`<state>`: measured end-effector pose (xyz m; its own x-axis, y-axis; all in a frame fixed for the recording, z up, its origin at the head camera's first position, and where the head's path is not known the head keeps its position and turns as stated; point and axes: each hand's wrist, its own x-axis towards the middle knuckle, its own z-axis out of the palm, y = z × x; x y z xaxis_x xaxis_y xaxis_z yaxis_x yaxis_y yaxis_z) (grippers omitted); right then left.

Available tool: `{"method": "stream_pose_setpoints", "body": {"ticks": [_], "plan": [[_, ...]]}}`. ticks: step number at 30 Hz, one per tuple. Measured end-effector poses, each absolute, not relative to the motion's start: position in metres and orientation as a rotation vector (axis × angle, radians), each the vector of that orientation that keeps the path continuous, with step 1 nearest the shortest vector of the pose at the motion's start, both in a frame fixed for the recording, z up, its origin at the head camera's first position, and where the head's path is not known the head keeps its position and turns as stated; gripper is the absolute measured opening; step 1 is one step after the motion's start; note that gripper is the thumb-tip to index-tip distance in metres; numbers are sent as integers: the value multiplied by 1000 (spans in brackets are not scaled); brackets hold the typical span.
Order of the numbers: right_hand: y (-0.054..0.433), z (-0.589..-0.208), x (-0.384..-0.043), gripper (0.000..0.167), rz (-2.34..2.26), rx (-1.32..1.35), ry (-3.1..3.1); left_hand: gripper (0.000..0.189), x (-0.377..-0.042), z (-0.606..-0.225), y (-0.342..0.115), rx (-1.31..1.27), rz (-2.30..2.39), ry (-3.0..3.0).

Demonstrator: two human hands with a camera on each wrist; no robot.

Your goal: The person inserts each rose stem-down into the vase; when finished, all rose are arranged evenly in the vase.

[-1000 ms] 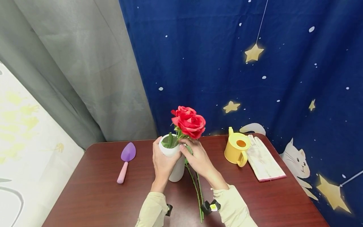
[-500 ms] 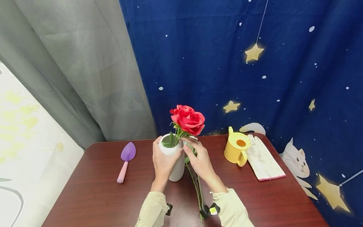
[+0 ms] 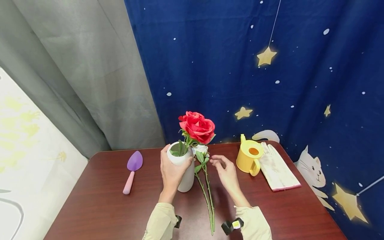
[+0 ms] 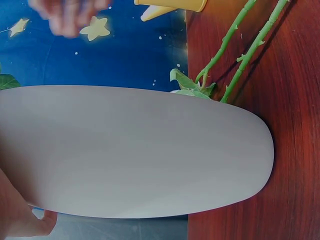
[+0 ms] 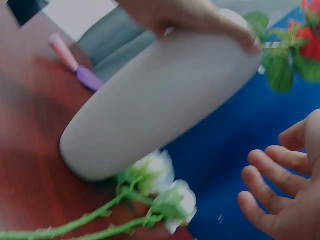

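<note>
A tall white vase (image 3: 186,178) stands upright on the table, gripped near its rim by my left hand (image 3: 172,170). Red roses (image 3: 198,127) lean to the right out of its mouth, with green leaves at the opening. To the right of the vase lie white roses (image 3: 201,149) on long green stems (image 3: 209,200); the right wrist view shows two white blooms (image 5: 182,202). My right hand (image 3: 226,171) is apart from the vase, above the table right of the white roses, its fingers loosely bent and holding nothing.
A purple trowel (image 3: 135,161) with a pink handle lies at the left. Toward the right back stand a yellow watering can (image 3: 247,160) and, beside it, white gloves (image 3: 279,170). Grey and blue curtains (image 3: 210,66) hang behind the table's back edge.
My right hand has let go of the red roses' stems at the vase mouth and moved right and slightly down. The left hand keeps its grip on the vase.
</note>
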<state>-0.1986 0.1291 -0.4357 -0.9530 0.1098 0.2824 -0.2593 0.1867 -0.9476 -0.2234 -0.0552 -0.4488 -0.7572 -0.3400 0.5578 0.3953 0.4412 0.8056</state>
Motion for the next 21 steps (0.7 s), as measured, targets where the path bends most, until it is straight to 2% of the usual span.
{"method": "stream_pose_setpoints", "body": {"ticks": [4, 8, 21], "plan": [[139, -474, -211, 17, 1729, 85, -2353, 86, -224, -449, -55, -52, -1376, -2002], [143, -495, -215, 17, 1659, 55, -2493, 86, -224, -449, -55, -47, -1374, -2001], [136, -535, -236, 26, 1578, 25, -2657, 85, -223, -449, -55, -49, -1366, -2005]]}}
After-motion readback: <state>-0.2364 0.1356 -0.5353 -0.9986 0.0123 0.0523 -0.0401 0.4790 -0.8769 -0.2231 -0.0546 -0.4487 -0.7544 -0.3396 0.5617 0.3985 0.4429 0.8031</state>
